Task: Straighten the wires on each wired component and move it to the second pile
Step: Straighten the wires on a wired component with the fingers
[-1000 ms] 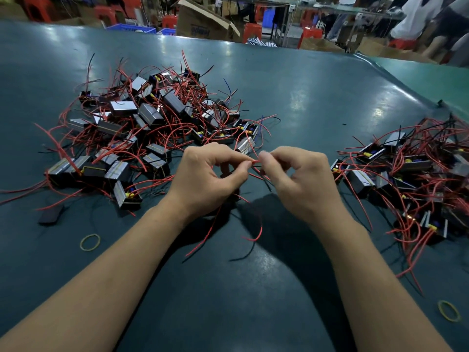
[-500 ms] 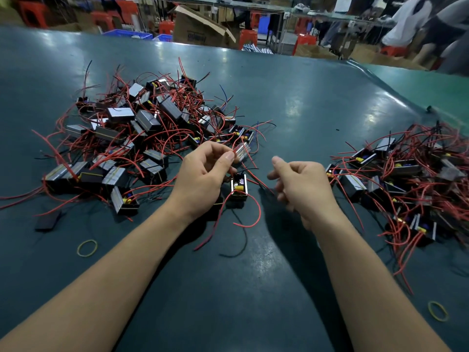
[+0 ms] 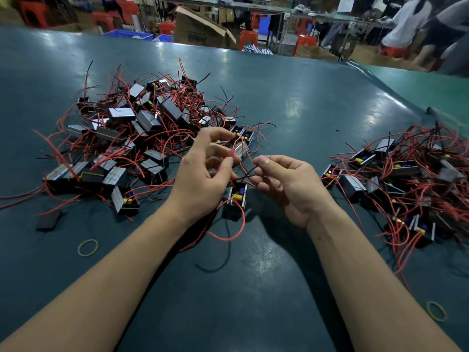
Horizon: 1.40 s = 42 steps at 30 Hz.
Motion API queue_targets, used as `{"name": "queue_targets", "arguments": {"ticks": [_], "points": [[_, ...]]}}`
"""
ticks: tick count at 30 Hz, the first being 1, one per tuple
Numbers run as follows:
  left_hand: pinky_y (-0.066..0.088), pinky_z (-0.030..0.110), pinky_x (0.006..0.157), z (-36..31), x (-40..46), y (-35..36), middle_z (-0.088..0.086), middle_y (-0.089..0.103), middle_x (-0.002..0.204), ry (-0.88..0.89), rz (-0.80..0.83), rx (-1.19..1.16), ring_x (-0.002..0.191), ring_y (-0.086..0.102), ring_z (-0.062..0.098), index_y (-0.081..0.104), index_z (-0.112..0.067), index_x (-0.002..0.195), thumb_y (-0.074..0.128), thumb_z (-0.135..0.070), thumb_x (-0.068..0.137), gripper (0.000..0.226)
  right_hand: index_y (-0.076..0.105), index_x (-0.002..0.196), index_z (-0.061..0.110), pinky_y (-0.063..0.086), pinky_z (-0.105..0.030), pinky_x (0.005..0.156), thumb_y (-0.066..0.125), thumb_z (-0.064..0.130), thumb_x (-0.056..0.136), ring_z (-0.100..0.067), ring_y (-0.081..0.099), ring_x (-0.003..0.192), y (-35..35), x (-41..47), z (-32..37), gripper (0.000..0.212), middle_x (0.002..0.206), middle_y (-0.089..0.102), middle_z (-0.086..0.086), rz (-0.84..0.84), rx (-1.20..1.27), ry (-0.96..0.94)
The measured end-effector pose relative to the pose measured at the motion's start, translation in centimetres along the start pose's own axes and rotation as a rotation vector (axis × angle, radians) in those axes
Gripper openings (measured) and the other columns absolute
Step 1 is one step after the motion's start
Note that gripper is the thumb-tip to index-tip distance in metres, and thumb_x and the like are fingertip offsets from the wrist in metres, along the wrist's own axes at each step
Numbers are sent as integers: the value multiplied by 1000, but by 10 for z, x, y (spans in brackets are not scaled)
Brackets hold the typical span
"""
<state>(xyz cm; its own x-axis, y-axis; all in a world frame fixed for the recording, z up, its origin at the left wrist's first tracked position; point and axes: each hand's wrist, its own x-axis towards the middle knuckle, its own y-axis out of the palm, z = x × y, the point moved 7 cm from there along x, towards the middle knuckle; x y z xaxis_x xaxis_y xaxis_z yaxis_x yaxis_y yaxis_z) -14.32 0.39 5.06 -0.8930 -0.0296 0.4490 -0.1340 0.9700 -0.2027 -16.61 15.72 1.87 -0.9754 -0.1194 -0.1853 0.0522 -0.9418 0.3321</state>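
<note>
Dark green tabletop (image 3: 253, 313) carries everything — nearest, a wired component (image 3: 237, 198) lies just below and between both sets of fingertips. Left hand (image 3: 203, 174) pinches its red wire (image 3: 232, 152); right hand (image 3: 286, 179) curls on its black wire (image 3: 250, 171). Beyond the component's left lies the first pile (image 3: 142, 133), to its right the second pile (image 3: 411, 179).

right hand (image 3: 289, 185) back at the component's (image 3: 237, 198) wires, fingers now pinching black wire (image 3: 247, 171)
</note>
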Motion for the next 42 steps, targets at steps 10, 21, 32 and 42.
{"name": "queue_targets", "arguments": {"ticks": [10,21,32,42], "points": [[47,25,71,-10,-4,3,1,71,81,247,54,412,74,60,13,78,-14,94,76,-9,82,13,66,83,-5,58,-21,58,55,1,94,-19,70,59,1,1,-1,16,65,67,-12,20,196,6],[55,20,76,10,1,3,-1,75,85,-90,-41,-49,77,70,7,74,-11,92,69,-1,86,13,68,86,-1,56,-23,57,71,-3,83,-21,72,65,7,-9,15,4,73,73,-11,-80,-181,-378],[55,24,68,9,1,-2,-2,74,73,-102,-35,-2,66,67,9,76,-16,84,72,-5,85,12,73,88,3,57,-27,54,68,2,87,-16,69,63,12,-13,21,5,69,73,-4,1,-340,-420],[50,25,68,7,1,2,1,75,79,-58,14,-4,69,63,7,76,-17,87,75,-13,84,5,69,79,6,52,-22,48,63,9,92,-15,67,57,10,-9,11,15,67,70,-6,0,-106,-237]]}}
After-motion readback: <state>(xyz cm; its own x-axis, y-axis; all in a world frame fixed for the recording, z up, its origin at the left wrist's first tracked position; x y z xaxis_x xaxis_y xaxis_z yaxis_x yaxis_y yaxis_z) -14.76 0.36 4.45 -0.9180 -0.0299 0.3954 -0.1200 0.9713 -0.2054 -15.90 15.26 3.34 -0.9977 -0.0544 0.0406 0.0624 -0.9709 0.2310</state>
